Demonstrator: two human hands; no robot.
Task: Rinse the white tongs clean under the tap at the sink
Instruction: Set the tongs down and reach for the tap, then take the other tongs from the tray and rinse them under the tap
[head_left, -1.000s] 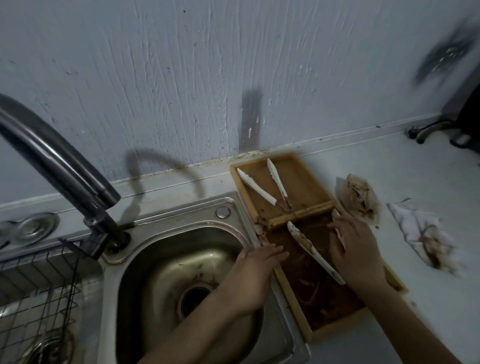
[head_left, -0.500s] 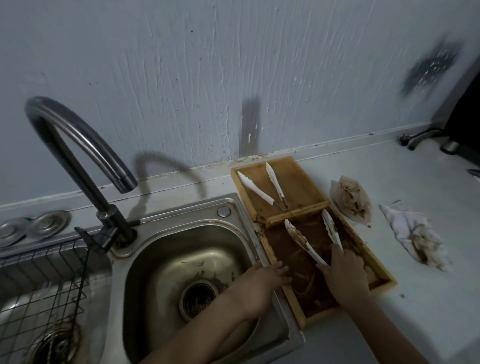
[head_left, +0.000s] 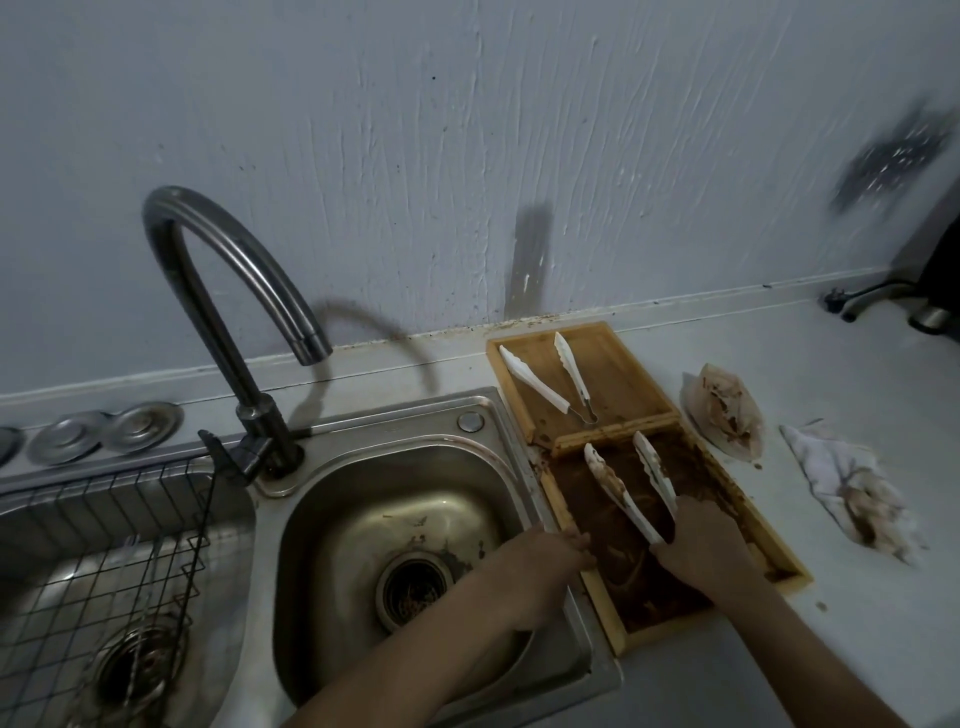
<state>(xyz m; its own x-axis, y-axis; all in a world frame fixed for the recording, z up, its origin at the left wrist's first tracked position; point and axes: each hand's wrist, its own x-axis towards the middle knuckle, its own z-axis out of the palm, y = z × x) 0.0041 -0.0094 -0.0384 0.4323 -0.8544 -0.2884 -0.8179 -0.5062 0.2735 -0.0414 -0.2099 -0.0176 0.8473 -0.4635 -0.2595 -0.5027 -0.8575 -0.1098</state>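
My right hand (head_left: 701, 551) grips the hinge end of the soiled white tongs (head_left: 615, 491), whose two arms spread apart over the dirty near compartment of a wooden tray (head_left: 779, 564). Brown residue coats one arm. My left hand (head_left: 540, 564) rests on the sink's right rim against the tray's left edge, holding the tray's edge. A second, cleaner pair of white tongs (head_left: 537, 387) lies in the tray's far compartment. The curved steel tap (head_left: 223, 291) arches over the round sink basin (head_left: 363, 509); no water runs.
A wire rack (head_left: 93, 571) sits in the left basin. Two soiled crumpled tissues (head_left: 722, 410) (head_left: 852, 493) lie on the white counter right of the tray. Dark objects (head_left: 930, 306) stand at the far right against the wall. The drain (head_left: 413, 590) holds brown debris.
The view has tilted up, showing the whole tap. My right hand slid back along the tongs to their hinge end and closed on it; my left hand stayed at the tray's edge.
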